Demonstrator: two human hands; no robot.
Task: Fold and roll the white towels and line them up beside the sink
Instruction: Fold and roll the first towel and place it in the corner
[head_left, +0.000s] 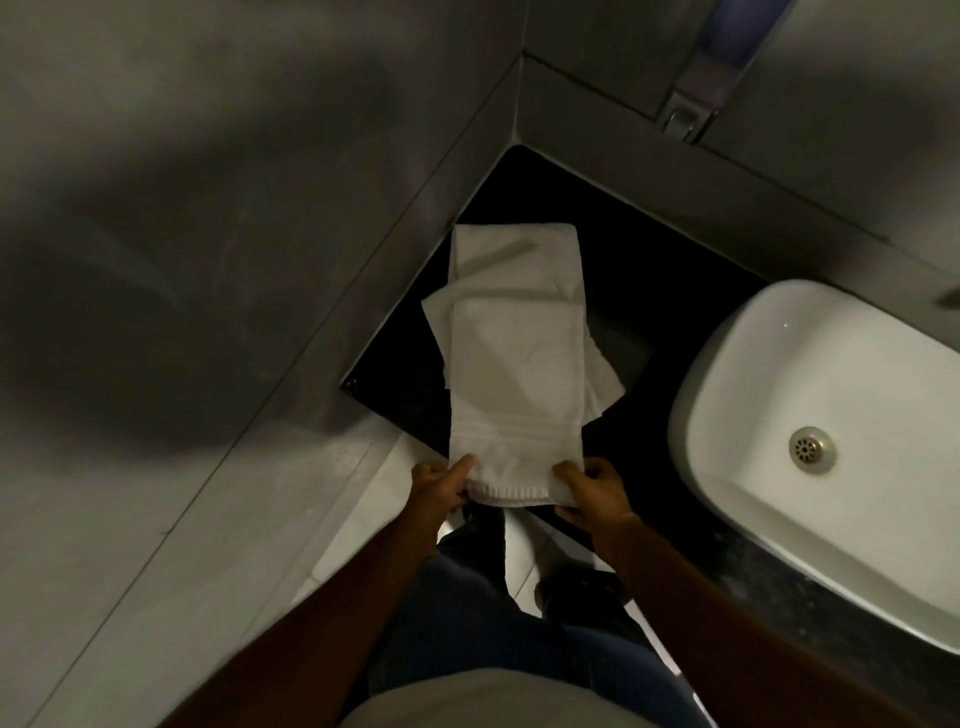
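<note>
Head view: dim tiled corner, black counter (649, 291), white sink (810, 374), possibly three towels (514, 374).

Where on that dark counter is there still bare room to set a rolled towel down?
The black counter is bare between the towel pile and the white sink, and in the far corner by the grey walls. The near edge is crowded: the left hand and right hand grip the top towel there.
</note>
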